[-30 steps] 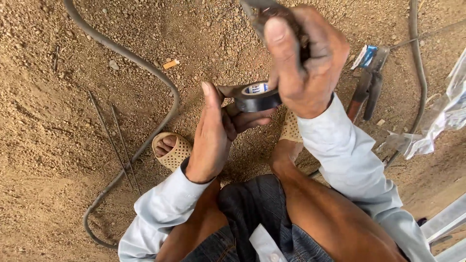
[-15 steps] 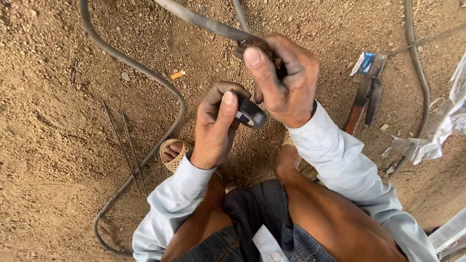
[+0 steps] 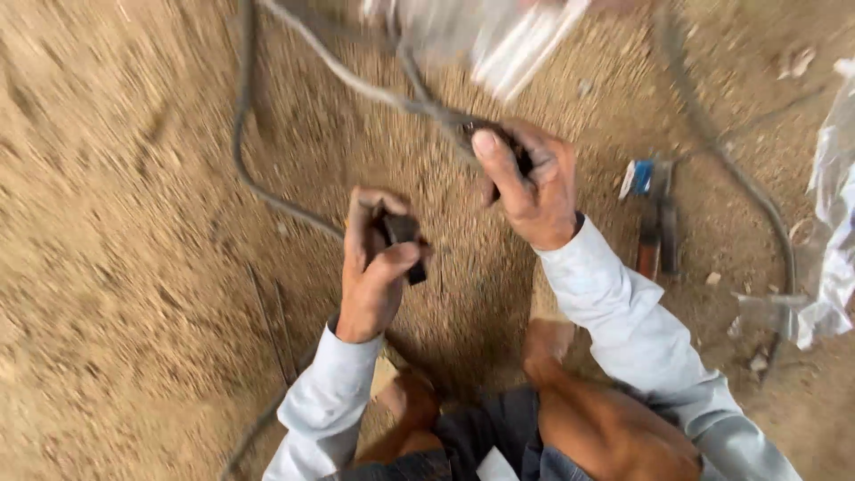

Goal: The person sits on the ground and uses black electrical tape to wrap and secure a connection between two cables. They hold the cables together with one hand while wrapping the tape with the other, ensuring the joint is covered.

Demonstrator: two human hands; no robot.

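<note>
A person crouching over sandy ground (image 3: pixel 134 267) is working with both hands above bare knees. The left hand (image 3: pixel 374 267) is gripping a dark roll of tape (image 3: pixel 403 242), fingers curled round it and the thumb pressing across its front, the roll sitting just left of the frame's centre. At about two o'clock from it, slightly apart, the right hand (image 3: pixel 534 191) is closing tightly on a dark cable (image 3: pixel 374 89), thumb laid along the top; the cable is running from that fist toward eleven o'clock and out past the upper edge. A second loop of cable (image 3: pixel 254 183) is curving over the dirt at nine to eleven o'clock of the left hand. At three o'clock of the right hand, well apart, a tool with a reddish handle (image 3: pixel 655 236) is lying on the ground beside a small blue and white packet (image 3: pixel 636 176). Crumpled clear plastic (image 3: pixel 833 232) is lying at the right edge. Motion blur is smearing a pale shape at twelve o'clock, so what it is cannot be told.
</note>
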